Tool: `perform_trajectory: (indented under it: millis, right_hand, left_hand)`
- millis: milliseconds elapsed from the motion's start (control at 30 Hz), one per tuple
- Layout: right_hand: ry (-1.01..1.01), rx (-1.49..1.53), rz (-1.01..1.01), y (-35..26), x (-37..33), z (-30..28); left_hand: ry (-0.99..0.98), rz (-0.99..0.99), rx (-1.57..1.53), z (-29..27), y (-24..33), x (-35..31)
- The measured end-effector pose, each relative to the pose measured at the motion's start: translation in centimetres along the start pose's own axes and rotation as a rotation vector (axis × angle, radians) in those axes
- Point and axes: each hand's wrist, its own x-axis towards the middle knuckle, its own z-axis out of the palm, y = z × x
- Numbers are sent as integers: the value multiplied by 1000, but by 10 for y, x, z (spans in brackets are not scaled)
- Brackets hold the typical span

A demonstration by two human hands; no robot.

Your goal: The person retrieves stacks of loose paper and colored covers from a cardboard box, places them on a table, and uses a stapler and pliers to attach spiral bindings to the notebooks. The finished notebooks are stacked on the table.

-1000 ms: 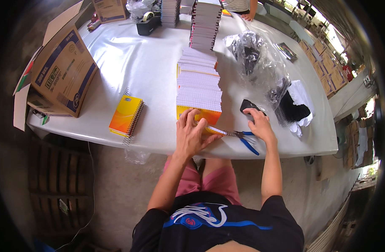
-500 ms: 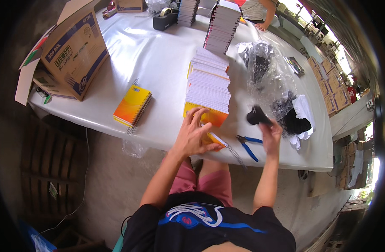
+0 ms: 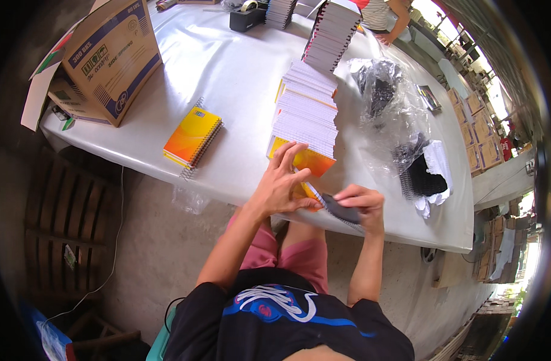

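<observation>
My left hand is closed around a small yellow-orange notebook standing on edge near the table's front edge. A loose wire coil runs out from its bound edge toward the right. In my right hand is a black, smooth-looking tool, smeared by motion; its kind does not show. It lies against the coil just right of the notebook. Directly beyond my left fingers, a long row of notebooks stands with white page edges up and a yellow-orange cover facing me.
Left of the row lie spiral notebooks with coil ends sticking out. A cardboard box stands at the left, a black tape dispenser at the back. Clear plastic bags and black coils lie at right. Another person's hand rests at the far edge.
My right hand has swung left and down, bringing the black tool from above the table onto the coil. The blue-handled pliers no longer show. My left hand keeps its hold on the notebook.
</observation>
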Motion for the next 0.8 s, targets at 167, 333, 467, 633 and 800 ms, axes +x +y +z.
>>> perform_trajectory:
  millis: [167,333,467,633,800]
  right_hand:
    - [28,-60,-26,-4,9,5]
    - [129,-401,92,6,11,6]
    - [108,-252,91,8,7,12]
    - [212,25,-99,8,-1,17]
    - [211,-184,38,-1,3,20]
  left_hand:
    - [41,-21,-93,7,-5,-3]
    - [60,5,-151,9,-6,-4]
    - [70,-7,-186,18,-10,-3]
    - [44,-32,-258,19,-13,-4]
    - [59,-79,-310,21,-12,-10]
